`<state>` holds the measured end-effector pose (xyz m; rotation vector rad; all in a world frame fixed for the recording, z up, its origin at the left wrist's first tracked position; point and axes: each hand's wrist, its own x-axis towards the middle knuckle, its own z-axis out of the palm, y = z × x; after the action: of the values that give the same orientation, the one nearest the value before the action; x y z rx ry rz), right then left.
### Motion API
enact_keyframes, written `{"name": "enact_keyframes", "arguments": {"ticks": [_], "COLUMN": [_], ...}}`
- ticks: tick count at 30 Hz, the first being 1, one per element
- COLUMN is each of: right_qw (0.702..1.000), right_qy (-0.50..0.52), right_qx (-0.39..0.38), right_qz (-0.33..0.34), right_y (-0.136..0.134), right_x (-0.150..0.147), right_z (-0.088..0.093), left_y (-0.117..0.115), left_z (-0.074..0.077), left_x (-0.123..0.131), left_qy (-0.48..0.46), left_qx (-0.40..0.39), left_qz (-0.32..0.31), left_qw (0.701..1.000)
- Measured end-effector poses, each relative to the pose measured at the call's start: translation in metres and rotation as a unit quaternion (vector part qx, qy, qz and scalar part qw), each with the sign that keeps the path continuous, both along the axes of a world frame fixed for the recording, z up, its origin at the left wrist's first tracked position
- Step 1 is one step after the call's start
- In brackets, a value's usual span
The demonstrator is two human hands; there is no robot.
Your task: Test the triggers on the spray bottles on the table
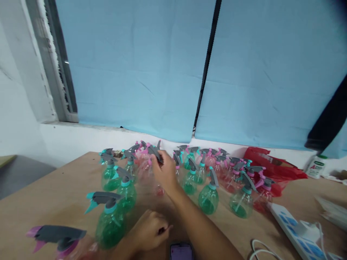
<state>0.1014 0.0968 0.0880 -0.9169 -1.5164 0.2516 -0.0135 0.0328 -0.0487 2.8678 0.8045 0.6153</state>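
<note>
Among the spray bottles at the middle of the table, my right hand (168,171) is closed around the grey head of a pink spray bottle (152,150). The hand hides part of this bottle. My left hand (149,230) is held low at the front with its fingers curled in; whatever they may hold is hidden. Left of it stands a green spray bottle (110,227) with a grey and turquoise head. A pink-trimmed spray bottle (58,234) is cut off at the lower left. Another green spray bottle (208,198) stands right of my right forearm.
Several more green and pink bottles line the back of the wooden table (67,187). At the right lie a red plastic bag (267,168), a white power strip (294,231) and a white cable (261,249). A white bottle (316,167) stands behind. A phone-like object (180,251) lies at the front.
</note>
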Motion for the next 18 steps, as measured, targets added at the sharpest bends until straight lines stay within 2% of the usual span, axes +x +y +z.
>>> {"name": "enact_keyframes", "arguments": {"ticks": [5, 9, 14, 18], "right_qw": [0.983, 0.969, 0.963, 0.97], "right_qy": [-0.154, -0.2, -0.218, -0.198], "right_qx": [-0.1, -0.142, -0.155, -0.13], "right_qz": [0.005, -0.01, -0.029, -0.047], "right_y": [0.022, 0.03, 0.031, 0.019], "right_x": [-0.032, -0.038, -0.034, -0.02], "right_z": [-0.023, -0.034, -0.033, -0.021], "left_y": [0.001, 0.001, 0.0, -0.001], "left_z": [-0.007, -0.009, -0.009, -0.002], "left_x": [-0.001, -0.001, 0.0, 0.0], "left_qy": [0.018, 0.019, 0.01, 0.001], "left_qx": [-0.004, -0.005, -0.001, 0.008], "left_qz": [0.025, 0.029, 0.023, 0.02], "left_qw": [1.0, 0.999, 1.0, 1.0]}}
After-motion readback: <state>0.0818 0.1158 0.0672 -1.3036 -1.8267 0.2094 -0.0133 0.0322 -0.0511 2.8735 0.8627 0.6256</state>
